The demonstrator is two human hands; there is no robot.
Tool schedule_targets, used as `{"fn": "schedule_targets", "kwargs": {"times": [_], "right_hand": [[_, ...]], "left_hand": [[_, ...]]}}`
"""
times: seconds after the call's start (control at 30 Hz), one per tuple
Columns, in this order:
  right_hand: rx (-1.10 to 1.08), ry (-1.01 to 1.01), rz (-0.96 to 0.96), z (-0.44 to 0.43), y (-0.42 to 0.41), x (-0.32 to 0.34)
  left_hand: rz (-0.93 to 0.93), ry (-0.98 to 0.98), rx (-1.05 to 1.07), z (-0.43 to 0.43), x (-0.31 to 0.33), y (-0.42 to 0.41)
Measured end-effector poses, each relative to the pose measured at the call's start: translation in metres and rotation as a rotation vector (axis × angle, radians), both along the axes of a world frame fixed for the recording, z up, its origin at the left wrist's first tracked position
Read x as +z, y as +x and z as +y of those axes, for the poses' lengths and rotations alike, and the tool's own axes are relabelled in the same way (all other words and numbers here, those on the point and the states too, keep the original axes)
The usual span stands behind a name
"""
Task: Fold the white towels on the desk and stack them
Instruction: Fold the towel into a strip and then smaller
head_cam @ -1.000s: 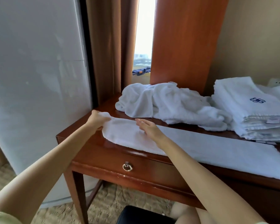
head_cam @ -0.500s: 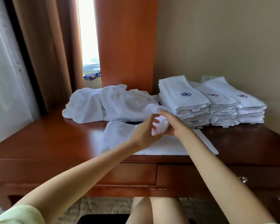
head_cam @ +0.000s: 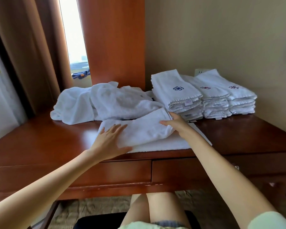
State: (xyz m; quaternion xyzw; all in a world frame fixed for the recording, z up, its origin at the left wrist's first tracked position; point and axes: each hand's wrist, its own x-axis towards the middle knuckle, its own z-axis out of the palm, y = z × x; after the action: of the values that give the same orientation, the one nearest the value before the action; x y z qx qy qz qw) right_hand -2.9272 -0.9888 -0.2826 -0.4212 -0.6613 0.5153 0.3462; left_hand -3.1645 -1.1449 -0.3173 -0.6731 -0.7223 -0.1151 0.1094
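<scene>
Near the front edge of the wooden counter point(head_cam: 40, 142), at the centre of the frame, a white towel point(head_cam: 144, 129) lies doubled over on itself. Its upper layer is bunched and slants up to the right over a flat lower layer. The left hand point(head_cam: 111, 141) presses flat on the towel's left end, its fingers point(head_cam: 118, 129) straight and spread wide. The right hand point(head_cam: 177, 127) grips the right end of the upper layer, thumb on top and fingers wrapped round its edge. It is just beside the nearest of three stacks of folded towels point(head_cam: 177, 95) lined along the wall, right of centre. Left of those stacks, a heap of unfolded white towels point(head_cam: 106, 101) sits at the back of the counter, below a wooden panel point(head_cam: 112, 38) and brown curtains point(head_cam: 23, 47).
</scene>
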Motion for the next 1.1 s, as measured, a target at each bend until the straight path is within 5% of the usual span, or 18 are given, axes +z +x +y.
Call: {"fn": "schedule_targets", "kwargs": {"times": [0.13,0.33,0.57,0.73,0.87,0.97,1.1], "right_hand": [[-0.071,-0.021,0.073,0.014,0.034,0.01],[-0.081,-0.028,-0.158,0.02,0.088,0.0],[-0.178,-0.007,-0.013,0.026,0.105,-0.006],[-0.227,0.009,-0.314,0.03,0.116,-0.014],[-0.299,0.383,-0.827,0.022,0.1,0.001],[-0.237,0.654,-0.79,0.004,0.065,0.008],[0.07,0.764,-0.793,-0.017,0.012,-0.007]], "left_hand": [[-0.005,-0.022,-0.011,0.0,-0.004,0.001],[0.116,-0.098,-0.109,0.009,-0.009,0.011],[0.18,-0.165,-0.126,0.02,-0.009,0.014],[0.141,-0.24,-0.169,0.017,-0.009,0.015],[0.053,-0.333,-0.161,0.019,0.0,0.021],[-0.107,-0.272,-0.223,0.026,0.01,0.034],[-0.042,-0.248,-0.208,0.039,0.007,0.054]]}}
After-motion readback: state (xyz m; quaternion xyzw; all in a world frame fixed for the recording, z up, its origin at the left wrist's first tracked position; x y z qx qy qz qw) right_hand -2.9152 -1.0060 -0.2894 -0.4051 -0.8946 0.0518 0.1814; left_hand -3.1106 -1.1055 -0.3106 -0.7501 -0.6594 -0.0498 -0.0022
